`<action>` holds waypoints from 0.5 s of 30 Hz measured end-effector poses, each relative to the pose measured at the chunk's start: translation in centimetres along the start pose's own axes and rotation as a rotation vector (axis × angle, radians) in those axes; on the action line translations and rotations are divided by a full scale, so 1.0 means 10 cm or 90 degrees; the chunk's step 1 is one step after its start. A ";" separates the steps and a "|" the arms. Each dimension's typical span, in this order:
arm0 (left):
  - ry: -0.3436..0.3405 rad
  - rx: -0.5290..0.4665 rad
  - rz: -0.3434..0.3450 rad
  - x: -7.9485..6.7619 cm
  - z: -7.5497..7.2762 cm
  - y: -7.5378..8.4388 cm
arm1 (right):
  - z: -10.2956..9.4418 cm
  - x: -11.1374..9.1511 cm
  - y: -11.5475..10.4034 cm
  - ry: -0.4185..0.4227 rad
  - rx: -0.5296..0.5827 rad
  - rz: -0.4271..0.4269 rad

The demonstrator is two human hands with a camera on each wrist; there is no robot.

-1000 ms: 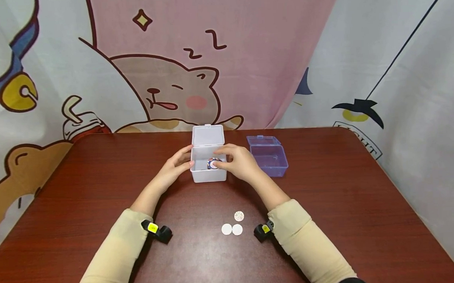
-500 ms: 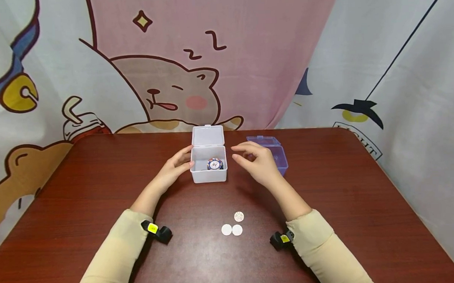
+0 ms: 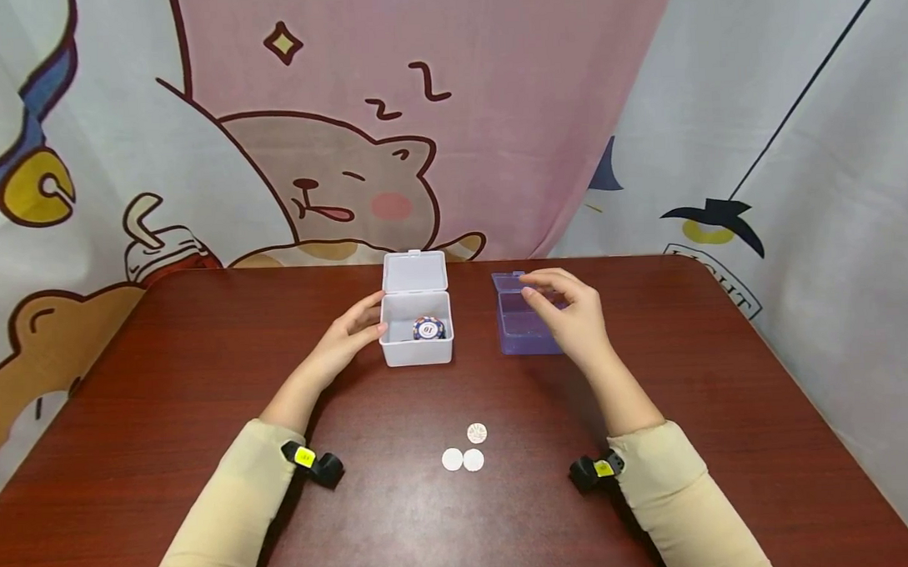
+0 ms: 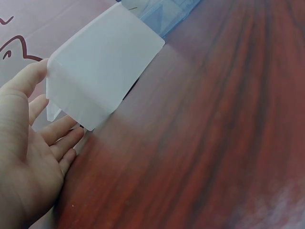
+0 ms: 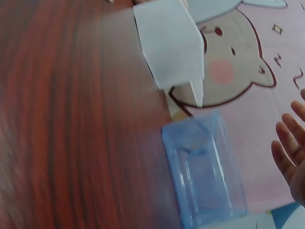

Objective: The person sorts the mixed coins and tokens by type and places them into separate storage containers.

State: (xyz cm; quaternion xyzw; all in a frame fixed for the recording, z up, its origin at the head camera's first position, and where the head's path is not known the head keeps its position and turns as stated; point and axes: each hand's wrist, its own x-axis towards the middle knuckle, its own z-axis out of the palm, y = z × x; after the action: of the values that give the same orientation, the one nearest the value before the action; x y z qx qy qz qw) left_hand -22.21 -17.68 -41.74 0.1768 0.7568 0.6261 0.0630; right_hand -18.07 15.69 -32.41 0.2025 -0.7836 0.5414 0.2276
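A white plastic box (image 3: 417, 354) stands at the table's far side with its lid raised. Inside it lies a blue poker chip (image 3: 429, 328) marked 10. My left hand (image 3: 345, 333) touches the box's left side with thumb and fingertips, the fingers loosely extended along it in the left wrist view. My right hand (image 3: 579, 317) hovers over the right part of a translucent purple box (image 3: 526, 341), whose lid is also up. Nothing shows between the right thumb and fingers. In the right wrist view the fingers (image 5: 291, 138) are spread, beside the box.
Two white discs (image 3: 473, 460) and a patterned pale disc (image 3: 477, 433) lie on the reddish-brown table (image 3: 402, 519), nearer to me than the boxes. A cartoon-printed curtain (image 3: 538, 105) hangs behind the table's far edge.
My right hand has left the white box and moved right to above the purple box. The poker chip stays in the white box. My left hand has kept its place.
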 end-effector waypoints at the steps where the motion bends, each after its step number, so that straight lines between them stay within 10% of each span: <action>1: 0.000 -0.001 -0.001 0.00 0.00 0.00 | -0.03 0.01 0.02 0.005 0.001 0.004; 15: -0.004 -0.007 0.004 0.01 0.00 -0.01 | -0.35 -0.02 0.57 0.038 0.055 0.073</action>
State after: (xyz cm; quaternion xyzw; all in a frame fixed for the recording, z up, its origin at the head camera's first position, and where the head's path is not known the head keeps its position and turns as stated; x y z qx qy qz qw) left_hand -22.33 -17.67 -41.83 0.1806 0.7529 0.6296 0.0642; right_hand -20.63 20.84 -35.76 0.1511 -0.7626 0.5927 0.2106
